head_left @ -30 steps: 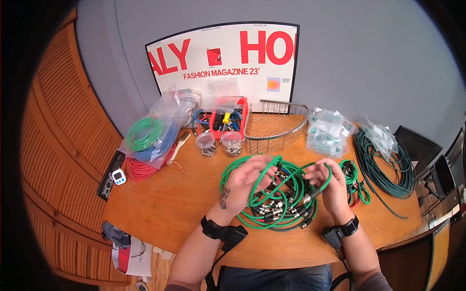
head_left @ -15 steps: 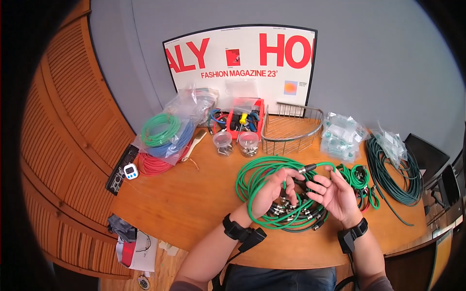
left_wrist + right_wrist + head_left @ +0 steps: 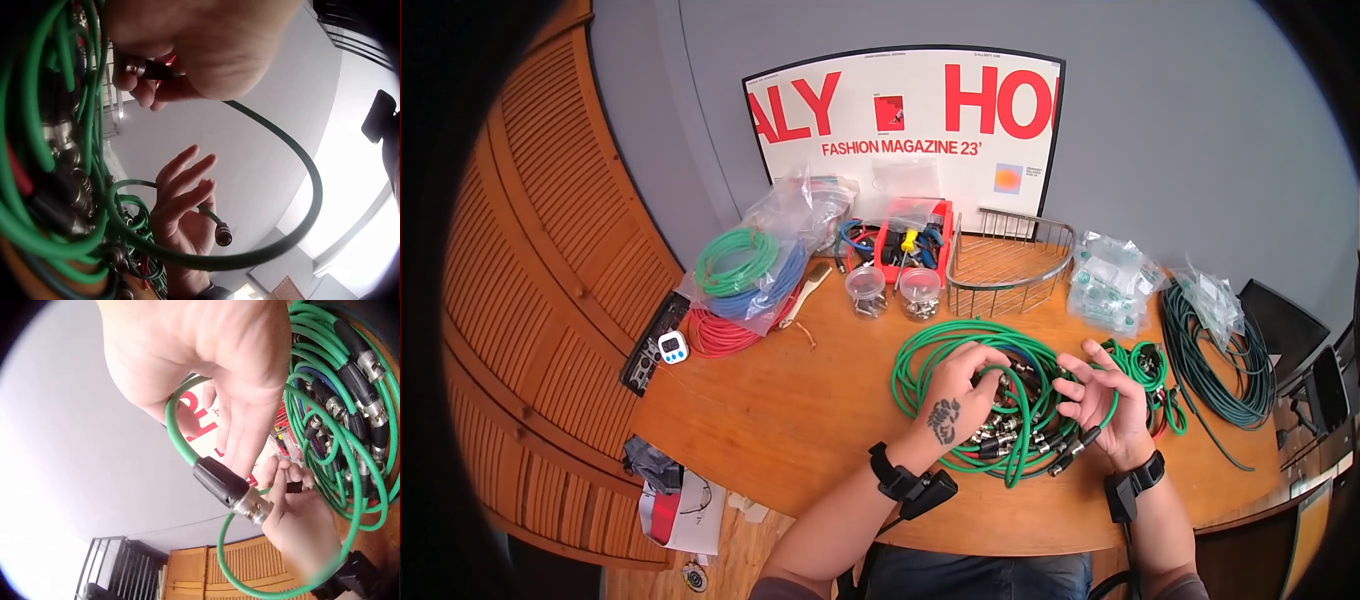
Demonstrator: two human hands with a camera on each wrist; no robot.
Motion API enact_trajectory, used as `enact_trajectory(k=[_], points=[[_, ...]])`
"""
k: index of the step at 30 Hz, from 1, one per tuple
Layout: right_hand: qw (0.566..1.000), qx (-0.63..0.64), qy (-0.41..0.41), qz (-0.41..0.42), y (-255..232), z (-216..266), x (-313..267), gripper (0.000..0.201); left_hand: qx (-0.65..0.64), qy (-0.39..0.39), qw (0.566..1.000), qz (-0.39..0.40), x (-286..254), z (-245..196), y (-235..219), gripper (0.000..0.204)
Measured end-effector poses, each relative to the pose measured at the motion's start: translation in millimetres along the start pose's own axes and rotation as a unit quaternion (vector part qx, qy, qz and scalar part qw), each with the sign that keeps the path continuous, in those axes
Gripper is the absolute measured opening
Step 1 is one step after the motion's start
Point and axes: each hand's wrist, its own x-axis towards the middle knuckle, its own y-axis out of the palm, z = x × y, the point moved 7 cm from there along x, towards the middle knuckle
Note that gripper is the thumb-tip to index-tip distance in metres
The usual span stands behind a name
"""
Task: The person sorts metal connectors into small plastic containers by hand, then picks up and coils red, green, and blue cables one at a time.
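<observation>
My left hand point(image 3: 960, 395) pinches one end of a green cable, above the left part of the cable pile. Its black and silver connector point(image 3: 142, 67) shows between the fingers in the left wrist view. The cable point(image 3: 315, 187) sweeps in a wide loop to my right hand point(image 3: 1118, 410). There it passes between thumb and fingers, the other fingers being fairly straight and spread. A second black and silver connector point(image 3: 228, 487) hangs from the right hand. Under both hands lies a coiled pile of green cables point(image 3: 905, 365) with many metal-tipped connectors point(image 3: 1000, 440).
A small green cable bundle point(image 3: 1145, 365) and a dark green coil point(image 3: 1225, 350) lie right. Behind stand a wire basket point(image 3: 1010, 290), two clear jars point(image 3: 865, 292) and a red bin point(image 3: 945, 245). Bagged cables point(image 3: 740, 265), a brush point(image 3: 805, 295) and a timer point(image 3: 671, 346) are left.
The head view has turned, shifting the scene rightward. The right hand's connector pointed toward the left fingers; now it hangs below the right palm. The cable loop dropped from the left wrist to between the hands.
</observation>
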Motion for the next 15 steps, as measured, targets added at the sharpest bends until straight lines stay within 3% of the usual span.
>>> enact_trajectory(k=[1,3,5,7,8,9,11,13,15], points=[[1.0,0.002,0.0,-0.003,2.8,-0.4,-0.8,0.037,0.0,-0.003,1.0,0.002,0.5,-0.4,-0.1,0.021],[0.995,-0.098,0.011,0.0,10.5,-0.8,-1.5,0.05,-0.052,-0.088,0.995,0.016,-0.9,7.4,2.5,0.019],[0.988,-0.147,0.011,-0.032,16.3,-3.4,-1.3,0.056,-0.04,-0.096,0.994,0.031,-3.1,8.6,4.2,0.023],[0.953,-0.302,0.005,-0.033,17.6,-1.0,-2.2,0.055,-0.013,-0.111,0.993,0.029,-4.4,12.2,7.0,0.026],[0.931,-0.362,-0.002,-0.047,18.6,-0.6,-3.0,0.057,0.004,-0.081,0.996,0.031,-3.7,14.6,8.5,0.029],[0.917,-0.396,-0.014,-0.043,12.5,-0.8,-2.8,0.06,0.0,-0.078,0.996,0.035,-2.3,22.7,11.0,0.029],[0.917,-0.399,-0.005,-0.026,12.2,-1.9,-2.0,0.064,-0.031,-0.148,0.988,-0.016,-2.5,48.4,8.6,0.027],[0.907,-0.421,-0.006,-0.01,13.8,1.2,-2.5,0.069,-0.224,-0.217,0.949,-0.043,-1.3,44.4,8.7,0.022],[0.914,-0.404,-0.007,0.027,6.6,-2.1,1.4,0.069,-0.329,-0.285,0.897,-0.071,-3.7,39.3,3.5,0.017]])
